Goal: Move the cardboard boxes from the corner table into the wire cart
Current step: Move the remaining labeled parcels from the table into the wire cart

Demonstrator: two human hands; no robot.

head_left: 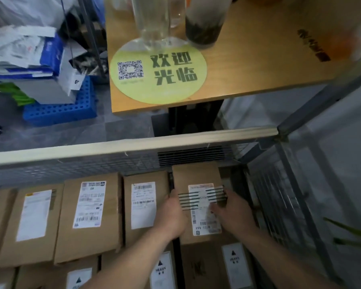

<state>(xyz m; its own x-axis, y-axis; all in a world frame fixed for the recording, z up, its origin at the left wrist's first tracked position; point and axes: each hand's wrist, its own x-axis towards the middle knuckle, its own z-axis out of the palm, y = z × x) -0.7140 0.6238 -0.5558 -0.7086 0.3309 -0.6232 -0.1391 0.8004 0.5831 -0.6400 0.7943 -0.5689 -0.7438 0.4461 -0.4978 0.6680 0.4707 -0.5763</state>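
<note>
Both hands hold one cardboard box (196, 176) with a white shipping label, low inside the wire cart (133, 147) at its right end. My left hand (172, 215) grips the box's left side. My right hand (231, 211) presses on its right side and label. To the left of it, several similar labelled boxes (88, 215) stand in a row in the cart. More boxes with "HEAVY" stickers (163, 274) lie nearer to me. The wooden corner table (258, 65) is beyond the cart rail, with no cardboard box visible on it.
On the table stand a round yellow-green mat with a QR code (158, 71), a clear glass vessel (152, 21) and a dark cup (204, 24). A blue perforated crate (61, 109) with papers sits on the floor at left. Grey cart frame posts (313, 205) rise at right.
</note>
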